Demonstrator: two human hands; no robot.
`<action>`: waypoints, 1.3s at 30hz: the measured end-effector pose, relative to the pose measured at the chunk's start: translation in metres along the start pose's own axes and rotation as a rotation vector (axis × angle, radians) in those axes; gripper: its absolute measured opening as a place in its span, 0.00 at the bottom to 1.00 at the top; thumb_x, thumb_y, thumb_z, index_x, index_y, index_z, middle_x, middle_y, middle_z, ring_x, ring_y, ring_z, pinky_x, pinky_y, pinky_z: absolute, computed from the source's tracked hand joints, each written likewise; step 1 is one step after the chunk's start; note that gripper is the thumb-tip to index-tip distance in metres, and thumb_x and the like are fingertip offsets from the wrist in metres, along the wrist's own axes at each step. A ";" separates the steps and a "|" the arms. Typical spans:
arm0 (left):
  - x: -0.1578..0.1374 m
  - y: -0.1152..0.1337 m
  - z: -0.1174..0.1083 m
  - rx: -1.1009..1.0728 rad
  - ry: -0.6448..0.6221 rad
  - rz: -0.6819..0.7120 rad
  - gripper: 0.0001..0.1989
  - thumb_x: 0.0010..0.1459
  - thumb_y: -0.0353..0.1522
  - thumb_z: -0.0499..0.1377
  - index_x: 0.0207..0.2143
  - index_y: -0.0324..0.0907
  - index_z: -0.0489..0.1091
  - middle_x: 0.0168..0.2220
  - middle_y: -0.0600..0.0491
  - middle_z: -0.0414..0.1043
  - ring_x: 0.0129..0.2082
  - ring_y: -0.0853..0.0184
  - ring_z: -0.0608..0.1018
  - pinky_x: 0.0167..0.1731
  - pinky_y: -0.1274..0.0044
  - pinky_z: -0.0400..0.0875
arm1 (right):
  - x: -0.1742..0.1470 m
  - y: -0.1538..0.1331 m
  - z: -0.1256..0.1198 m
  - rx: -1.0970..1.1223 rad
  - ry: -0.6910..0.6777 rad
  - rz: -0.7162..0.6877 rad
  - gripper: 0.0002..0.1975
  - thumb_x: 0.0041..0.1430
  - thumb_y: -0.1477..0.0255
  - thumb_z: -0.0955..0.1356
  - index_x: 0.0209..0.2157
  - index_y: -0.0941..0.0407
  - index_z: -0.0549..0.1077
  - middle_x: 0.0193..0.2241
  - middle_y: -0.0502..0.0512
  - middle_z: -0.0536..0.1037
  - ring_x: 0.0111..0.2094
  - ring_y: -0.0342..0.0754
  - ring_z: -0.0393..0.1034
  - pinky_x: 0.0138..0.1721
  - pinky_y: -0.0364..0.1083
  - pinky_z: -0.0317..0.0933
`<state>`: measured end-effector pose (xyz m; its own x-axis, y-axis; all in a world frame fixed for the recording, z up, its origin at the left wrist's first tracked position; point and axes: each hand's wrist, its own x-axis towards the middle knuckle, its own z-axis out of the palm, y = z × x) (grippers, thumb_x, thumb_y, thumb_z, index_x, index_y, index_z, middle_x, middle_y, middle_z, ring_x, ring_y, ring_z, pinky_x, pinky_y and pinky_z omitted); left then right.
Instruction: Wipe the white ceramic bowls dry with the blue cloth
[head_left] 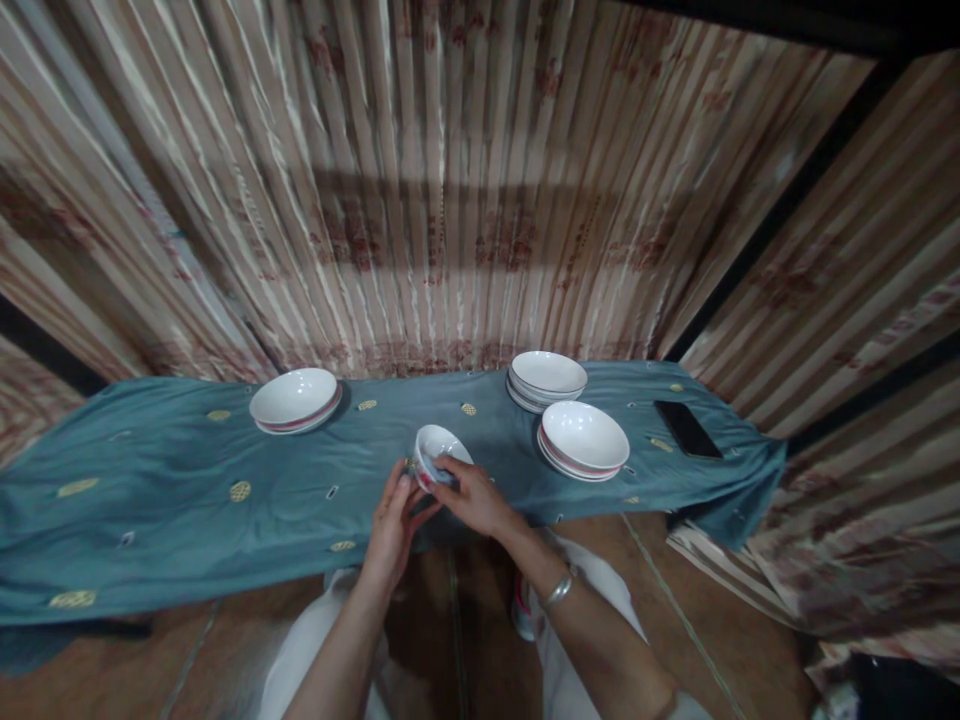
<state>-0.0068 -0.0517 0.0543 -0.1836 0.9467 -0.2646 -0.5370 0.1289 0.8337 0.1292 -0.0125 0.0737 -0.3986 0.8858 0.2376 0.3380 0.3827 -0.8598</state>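
Observation:
A small white bowl (448,440) with a red pattern on its outside is tilted in front of me, near the table's front edge. My left hand (394,515) grips its left side from outside and below. Over the near rim, my right hand (472,497) has its fingers inside the bowl and closed on the wall. A pale bluish patch shows by the right fingertips, too small to make out. To the right stand a front stack of white dishes (585,437) with red edging and a rear stack of white dishes (549,374).
Another stack of white dishes (294,397) sits at the left on the teal tablecloth (172,470), which has yellow pineapple prints. A black phone (687,429) lies at the right end. Pleated curtains (465,200) hang behind the table, with a dark frame at the right.

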 end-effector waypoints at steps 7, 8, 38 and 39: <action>0.012 -0.007 0.001 0.001 0.067 0.040 0.26 0.50 0.38 0.65 0.52 0.41 0.68 0.53 0.41 0.71 0.56 0.54 0.70 0.51 0.62 0.68 | 0.015 0.019 -0.022 0.480 0.189 0.153 0.15 0.52 0.59 0.69 0.35 0.56 0.75 0.23 0.46 0.73 0.23 0.41 0.63 0.26 0.40 0.57; 0.014 -0.008 0.002 0.000 0.097 0.042 0.23 0.51 0.36 0.64 0.50 0.42 0.68 0.54 0.41 0.70 0.58 0.56 0.69 0.53 0.64 0.66 | 0.016 0.021 -0.025 0.572 0.228 0.180 0.16 0.50 0.58 0.70 0.34 0.56 0.75 0.23 0.46 0.73 0.23 0.41 0.64 0.25 0.40 0.57; 0.021 0.026 -0.002 -0.338 0.106 0.026 0.07 0.46 0.24 0.66 0.28 0.38 0.71 0.25 0.53 0.77 0.24 0.71 0.77 0.27 0.81 0.72 | 0.033 0.029 -0.036 0.278 0.625 0.094 0.17 0.54 0.60 0.66 0.35 0.58 0.76 0.24 0.50 0.76 0.25 0.45 0.66 0.27 0.43 0.60; 0.021 0.025 -0.003 -0.311 0.088 0.048 0.09 0.43 0.26 0.68 0.29 0.38 0.72 0.25 0.53 0.77 0.24 0.71 0.77 0.27 0.81 0.72 | 0.030 0.021 -0.033 0.214 0.589 0.039 0.16 0.57 0.61 0.65 0.38 0.58 0.76 0.28 0.52 0.78 0.29 0.46 0.69 0.31 0.44 0.63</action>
<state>-0.0264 -0.0290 0.0681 -0.2781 0.9185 -0.2812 -0.7491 -0.0241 0.6620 0.1524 0.0304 0.0770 0.1680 0.9174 0.3608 0.1405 0.3400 -0.9299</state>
